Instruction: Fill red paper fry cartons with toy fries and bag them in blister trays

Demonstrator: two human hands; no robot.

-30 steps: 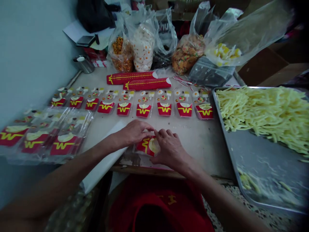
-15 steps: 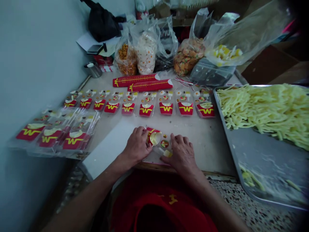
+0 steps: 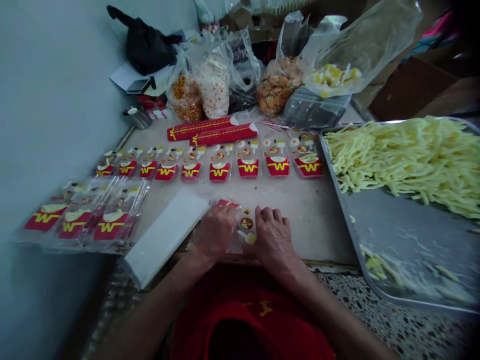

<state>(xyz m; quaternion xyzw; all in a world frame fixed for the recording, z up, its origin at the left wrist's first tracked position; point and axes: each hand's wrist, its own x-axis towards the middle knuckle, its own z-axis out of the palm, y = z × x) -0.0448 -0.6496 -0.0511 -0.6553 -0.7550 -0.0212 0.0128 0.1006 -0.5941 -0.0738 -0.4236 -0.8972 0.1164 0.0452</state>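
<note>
A clear plastic packet (image 3: pixel 236 246) lies sideways at the table's front edge between my hands. My left hand (image 3: pixel 216 232), slightly blurred, curls over its left end and covers most of a red fry carton (image 3: pixel 227 203) with yellow trim. My right hand (image 3: pixel 274 234) grips the other end with bent fingers, its thumb by a small yellow-and-white piece (image 3: pixel 250 238). Between the hands show a round pizza-like piece (image 3: pixel 246 223) and a tiny burger-like piece (image 3: pixel 246 211). A white sheaf of flat sleeves (image 3: pixel 165 235) lies left of my left hand.
Behind my hands runs a row of filled packets (image 3: pixel 219 171); more packets (image 3: pixel 110 225) are piled left. Red carton stacks (image 3: pixel 225 132) lie farther back, before bags of small pieces (image 3: pixel 277 90). At right, a metal tray (image 3: pixel 405 240) holds pale yellow fry-like strips (image 3: pixel 408 155).
My left hand has moved over the carton and now hides most of it. The right hand stays at the packet's right end. The whole view has shifted slightly.
</note>
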